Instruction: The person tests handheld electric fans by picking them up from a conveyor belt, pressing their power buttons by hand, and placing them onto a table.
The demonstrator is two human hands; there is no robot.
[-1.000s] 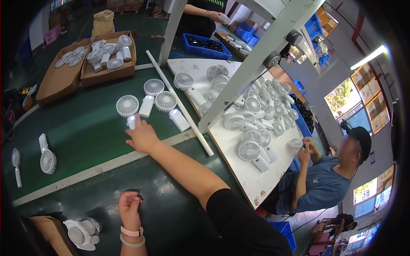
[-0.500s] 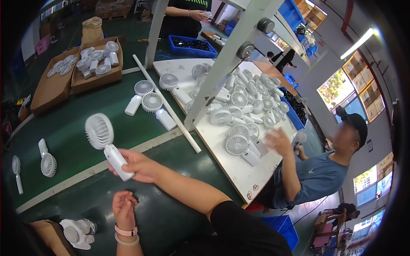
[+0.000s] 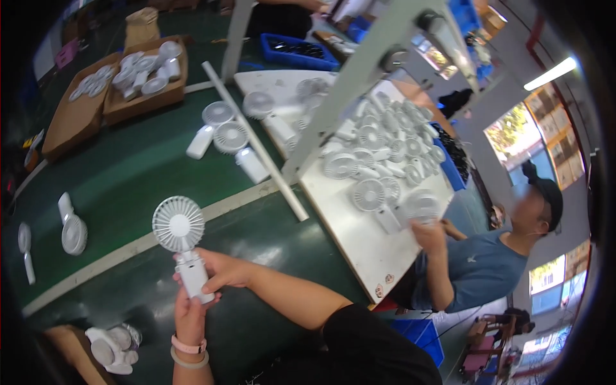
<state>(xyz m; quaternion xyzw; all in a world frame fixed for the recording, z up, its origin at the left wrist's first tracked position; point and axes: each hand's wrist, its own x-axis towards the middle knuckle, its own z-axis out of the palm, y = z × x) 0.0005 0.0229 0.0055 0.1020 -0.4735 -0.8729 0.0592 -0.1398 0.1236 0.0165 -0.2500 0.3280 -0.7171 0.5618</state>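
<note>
A white handheld fan stands nearly upright in front of me, its round slatted head on top and its handle below. My right hand wraps the handle from the right side. From below, my left hand grips the bottom end of the same handle; a pink watch and a pale bangle circle that wrist. Nearby on the green surface, to the left, lie a white fan and a slimmer one seen edge-on. A few more fans rest farther off beside a white rail.
A white rail and a slanting metal post border the white table heaped with fans. Cardboard boxes hold fans at the far left. A co-worker in blue handles a fan at right. White gloves lie lower left.
The fan has come down and toward me and now stands more upright, slatted face showing. My left hand has risen and closed on its handle. The co-worker's hand now has a fan over the table.
</note>
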